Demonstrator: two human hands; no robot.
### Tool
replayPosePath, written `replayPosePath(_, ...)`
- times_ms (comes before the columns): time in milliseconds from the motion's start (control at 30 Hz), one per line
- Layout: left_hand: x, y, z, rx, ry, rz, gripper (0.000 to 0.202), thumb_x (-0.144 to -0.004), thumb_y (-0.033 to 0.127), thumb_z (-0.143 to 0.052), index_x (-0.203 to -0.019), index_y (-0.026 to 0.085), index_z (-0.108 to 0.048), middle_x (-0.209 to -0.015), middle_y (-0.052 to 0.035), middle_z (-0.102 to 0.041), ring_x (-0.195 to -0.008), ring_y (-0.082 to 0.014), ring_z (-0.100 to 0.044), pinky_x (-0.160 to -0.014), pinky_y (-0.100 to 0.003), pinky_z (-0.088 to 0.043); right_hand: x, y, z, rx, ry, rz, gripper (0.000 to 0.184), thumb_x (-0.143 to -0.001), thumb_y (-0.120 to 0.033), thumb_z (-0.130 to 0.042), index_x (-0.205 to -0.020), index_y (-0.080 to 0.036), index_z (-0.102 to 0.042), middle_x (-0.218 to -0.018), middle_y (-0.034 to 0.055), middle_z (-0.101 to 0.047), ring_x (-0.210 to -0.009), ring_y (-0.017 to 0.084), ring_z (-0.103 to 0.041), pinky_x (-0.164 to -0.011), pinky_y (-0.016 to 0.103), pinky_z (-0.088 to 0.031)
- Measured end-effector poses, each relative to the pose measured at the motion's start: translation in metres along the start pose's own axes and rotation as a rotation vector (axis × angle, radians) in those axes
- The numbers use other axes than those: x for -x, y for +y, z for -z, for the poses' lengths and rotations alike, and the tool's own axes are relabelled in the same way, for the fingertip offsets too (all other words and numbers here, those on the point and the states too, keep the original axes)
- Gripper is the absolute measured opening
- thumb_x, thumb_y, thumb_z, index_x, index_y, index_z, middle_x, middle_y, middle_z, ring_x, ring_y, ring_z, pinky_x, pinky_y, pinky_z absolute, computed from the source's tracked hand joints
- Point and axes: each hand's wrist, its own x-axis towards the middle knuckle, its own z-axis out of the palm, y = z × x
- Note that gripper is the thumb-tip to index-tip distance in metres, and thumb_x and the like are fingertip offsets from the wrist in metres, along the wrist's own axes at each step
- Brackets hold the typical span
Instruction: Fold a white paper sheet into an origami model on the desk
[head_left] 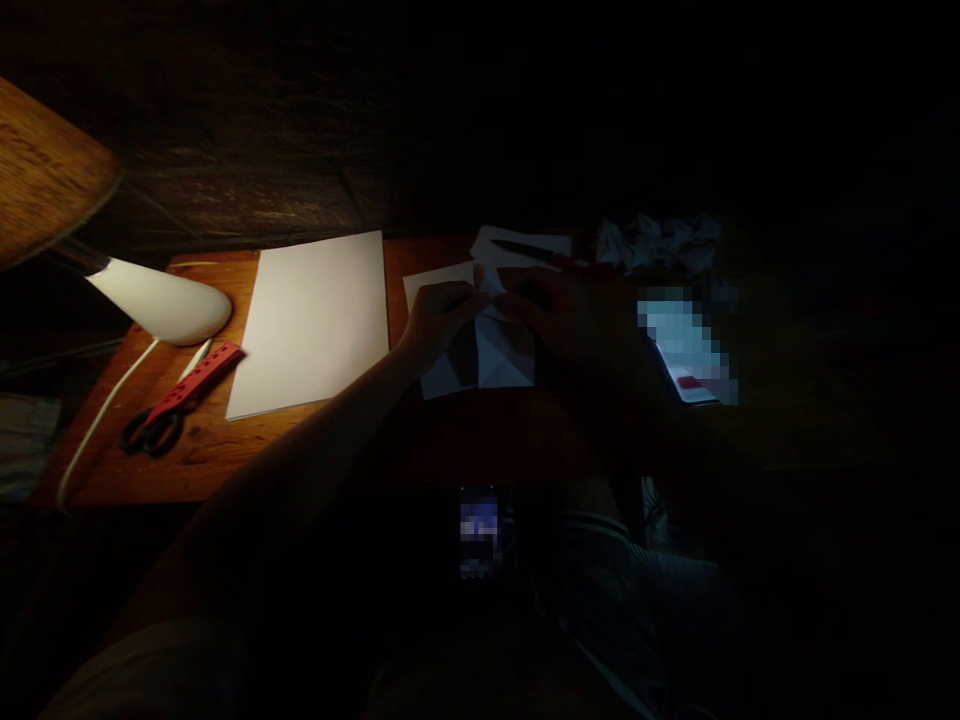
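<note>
A partly folded white paper (pixel 487 350) lies on the wooden table (pixel 225 455) in dim light. My left hand (pixel 436 315) is closed on its upper left edge, fingers pinching a fold. In deep shadow, my right hand (pixel 559 315) rests on the paper's upper right part; its fingers seem pressed down on the fold.
A stack of white sheets (pixel 315 320) lies left of the fold. Red-handled scissors (pixel 180 400) and a white lamp (pixel 161 300) with its cord sit at far left. Crumpled paper (pixel 660 240), a knife (pixel 536 250) and a lit phone (pixel 686 345) are at right.
</note>
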Motion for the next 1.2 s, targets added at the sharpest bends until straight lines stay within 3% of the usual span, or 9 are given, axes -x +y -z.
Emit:
replayPosePath(100, 0.000, 0.003, -0.001, -0.001, -0.023, 0.012, 0.041, -0.084, 0.034, -0.075, -0.057, 0.019, -0.049, -0.056, 0.0037, -0.042, -0.056, -0.0101, -0.038, -0.052, -0.026, -0.026, -0.001, -0.005, 0.001, 0.040, -0.026, -0.030, 0.023, -0.094, -0.038, -0.068, -0.080, -0.019, -0.068, -0.081, 0.0023, -0.069, -0.079, 0.018, -0.061, -0.071, 0.030, -0.048)
replayPosePath(267, 0.000, 0.002, -0.001, 0.041, -0.035, 0.033, 0.036, -0.078, 0.034, -0.079, -0.060, 0.020, -0.051, -0.058, 0.0038, -0.045, -0.057, -0.0100, -0.040, -0.053, -0.026, -0.027, -0.003, -0.005, 0.003, 0.071, -0.016, -0.070, 0.020, -0.091, -0.033, -0.071, -0.077, -0.019, -0.066, -0.079, 0.0017, -0.069, -0.076, 0.017, -0.060, -0.068, 0.029, -0.046)
replayPosePath(567, 0.001, -0.001, -0.002, 0.171, -0.035, 0.072, 0.021, -0.073, 0.027, -0.085, -0.076, 0.017, -0.067, -0.073, -0.0009, -0.065, -0.069, -0.0139, -0.060, -0.063, -0.027, -0.046, -0.002, -0.013, 0.005, -0.098, -0.077, -0.135, 0.013, -0.090, -0.025, -0.073, -0.081, -0.020, -0.066, -0.075, -0.0015, -0.068, -0.066, 0.012, -0.059, -0.064, 0.025, -0.048)
replayPosePath(767, 0.001, -0.001, -0.001, 0.171, -0.029, 0.101, 0.021, -0.072, 0.028, -0.087, -0.077, 0.018, -0.070, -0.075, -0.0013, -0.069, -0.069, -0.0138, -0.060, -0.063, -0.027, -0.046, -0.002, -0.019, 0.009, -0.074, -0.091, -0.099, 0.024, -0.087, -0.035, -0.079, -0.076, -0.020, -0.063, -0.073, -0.0006, -0.067, -0.067, 0.013, -0.059, -0.064, 0.025, -0.048)
replayPosePath(1000, -0.001, -0.002, -0.001, 0.161, 0.024, 0.095, 0.012, -0.076, 0.022, -0.080, -0.076, 0.017, -0.069, -0.074, -0.0008, -0.069, -0.068, -0.0121, -0.060, -0.063, -0.025, -0.046, 0.001, -0.037, 0.015, 0.056, -0.154, -0.151, 0.038, -0.094, -0.047, -0.073, -0.070, -0.019, -0.065, -0.075, 0.0017, -0.070, -0.074, 0.015, -0.062, -0.067, 0.026, -0.046)
replayPosePath(1200, -0.002, -0.001, -0.002, 0.149, 0.034, 0.105, 0.009, -0.076, 0.022, -0.079, -0.080, 0.018, -0.072, -0.078, -0.0018, -0.073, -0.070, -0.0130, -0.064, -0.066, -0.026, -0.049, 0.000, -0.031, 0.014, 0.067, -0.144, -0.202, 0.046, -0.091, -0.054, -0.076, -0.065, -0.018, -0.065, -0.067, 0.0012, -0.067, -0.065, 0.013, -0.056, -0.061, 0.027, -0.042)
